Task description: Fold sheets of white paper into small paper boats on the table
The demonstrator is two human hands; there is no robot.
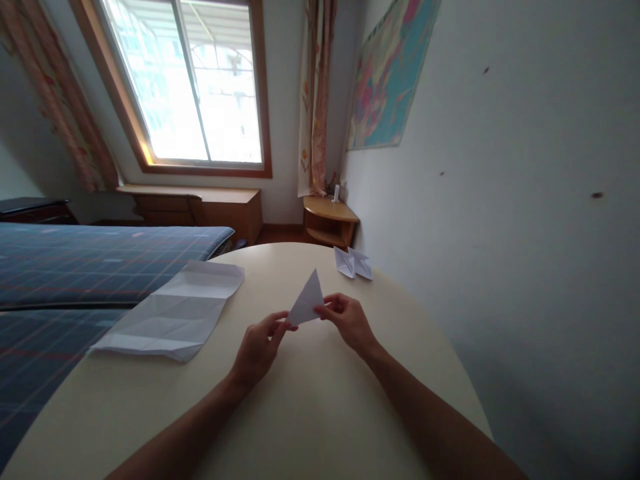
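Observation:
A small white folded paper triangle is held up over the round table, one point upward. My left hand pinches its lower left corner between thumb and fingers. At its right corner, my right hand grips the paper the same way, thumb on the near face. Farther back on the right stand folded white paper pieces, side by side. To the left lies a larger creased sheet of white paper, its fold lines showing.
A bed with a blue plaid cover adjoins the table's left side. The white wall runs close along the right. Beyond the table are a wooden corner shelf and a desk under the window.

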